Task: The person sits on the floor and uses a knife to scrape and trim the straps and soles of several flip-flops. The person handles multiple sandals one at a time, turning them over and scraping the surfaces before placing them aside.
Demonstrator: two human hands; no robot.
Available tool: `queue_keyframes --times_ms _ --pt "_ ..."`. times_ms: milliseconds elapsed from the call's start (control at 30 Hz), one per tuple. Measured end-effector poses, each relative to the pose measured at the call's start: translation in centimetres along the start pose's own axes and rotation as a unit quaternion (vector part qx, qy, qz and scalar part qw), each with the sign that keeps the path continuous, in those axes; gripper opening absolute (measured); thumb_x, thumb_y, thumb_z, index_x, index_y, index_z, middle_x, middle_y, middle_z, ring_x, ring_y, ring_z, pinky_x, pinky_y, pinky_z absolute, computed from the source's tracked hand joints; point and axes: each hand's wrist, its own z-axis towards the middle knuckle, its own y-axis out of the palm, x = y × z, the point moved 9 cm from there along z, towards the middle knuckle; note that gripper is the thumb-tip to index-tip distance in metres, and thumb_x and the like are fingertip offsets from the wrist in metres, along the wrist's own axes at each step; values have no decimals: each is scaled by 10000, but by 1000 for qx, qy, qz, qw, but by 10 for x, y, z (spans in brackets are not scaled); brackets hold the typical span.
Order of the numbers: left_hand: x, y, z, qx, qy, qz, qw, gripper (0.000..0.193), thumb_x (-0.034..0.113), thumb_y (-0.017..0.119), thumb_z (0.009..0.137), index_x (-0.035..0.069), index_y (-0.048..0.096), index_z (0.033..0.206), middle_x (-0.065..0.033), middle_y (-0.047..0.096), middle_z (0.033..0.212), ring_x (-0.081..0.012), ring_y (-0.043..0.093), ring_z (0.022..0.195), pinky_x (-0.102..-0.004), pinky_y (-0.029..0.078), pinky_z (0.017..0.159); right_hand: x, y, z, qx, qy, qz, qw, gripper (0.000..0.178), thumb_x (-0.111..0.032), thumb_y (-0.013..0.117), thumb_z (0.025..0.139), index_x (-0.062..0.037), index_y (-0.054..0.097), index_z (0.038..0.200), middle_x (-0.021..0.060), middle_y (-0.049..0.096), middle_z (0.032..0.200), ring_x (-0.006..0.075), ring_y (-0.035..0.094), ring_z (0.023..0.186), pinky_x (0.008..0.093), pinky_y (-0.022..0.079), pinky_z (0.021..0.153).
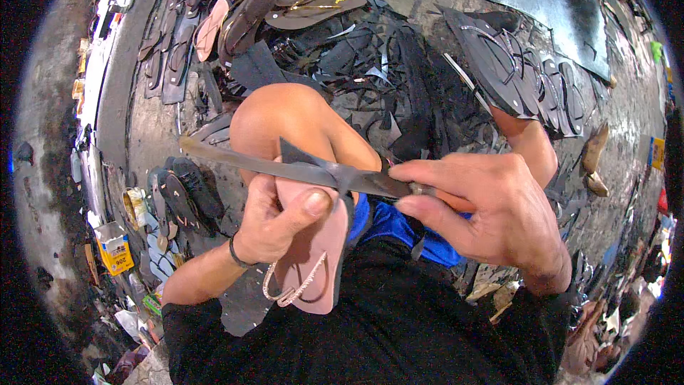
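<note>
My left hand point(271, 217) is closed around a pink flip-flop point(320, 235), its thumb pressed on the insole. The flip-flop has a braided, sparkly strap, and its strap end points toward my body. Dark rubber sheet point(291, 151) lies under the pink sole and juts past its edge, with a pointed corner at the far end. My right hand point(491, 207) grips a long knife point(263, 166) by its handle end. Its blade lies across the flip-flop near the heel, touching the dark rubber, with the tip reaching left beyond my bent knee point(278, 114).
Several flip-flops point(313, 11) are piled at the far left. Black rubber scraps point(385, 64) cover the floor ahead. More dark sandals point(491, 60) lie at the right beside a large dark sheet point(548, 7). A yellow and white box point(114, 247) stands at the left near black soles point(189, 189).
</note>
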Motion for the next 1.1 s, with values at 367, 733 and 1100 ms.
queue_keyframes --times_ms 367,733,1100 --pt "88 -3 22 2 44 291 956 332 229 785 856 15 653 1072 -53 682 968 -150 635 882 -337 525 836 14 37 43 -134 -36 328 934 451 -203 583 1023 -72 514 1449 0 702 1075 52 557 812 234 491 713" --pt "-53 34 42 196 104 -394 892 410 420 605 978 110 602 1247 -50 664 1177 -214 649 1087 -380 562 883 67 48 -31 212 18 305 928 495 -92 620 968 -34 509 1447 10 651 947 37 506 692 218 452 615" --pt "-103 36 43 1 91 -493 865 394 273 525 1022 80 514 1365 -117 593 1317 -270 589 1203 -459 492 1042 79 90 -136 269 198 100 937 328 -224 744 886 -60 691 1164 139 725 899 251 694 689 357 569 630"
